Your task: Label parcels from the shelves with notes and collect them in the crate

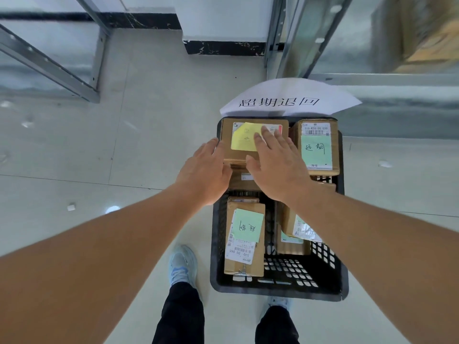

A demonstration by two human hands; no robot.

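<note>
A brown cardboard parcel (250,145) sits at the far left corner of the black perforated plastic crate (278,289), resting higher than the others, on top of another box (244,181). It carries a white shipping label, and a yellow sticky note (244,137) with faint handwriting lies over that label, one upper corner folded.

Five more parcels can be made out in the crate, though the far box under the hands is mostly hidden: one at the far right with a green note (316,150), one at the near left with a green note (248,225), a tilted one (295,225) under the right forearm, and a flat one (290,245) beneath it. Three sticky notes show fully: one yellow, two green. A white paper sign (288,99) with printed characters stands behind the crate, before a metal shelf (372,78).

The left hand (206,175) lies against the parcel's left edge, fingers straight and close together, the fingertips hidden from view. The right hand (275,165) rests flat on top, fingers loosely spread, fingertips touching the yellow note's right edge; neither hand curls round anything.
</note>
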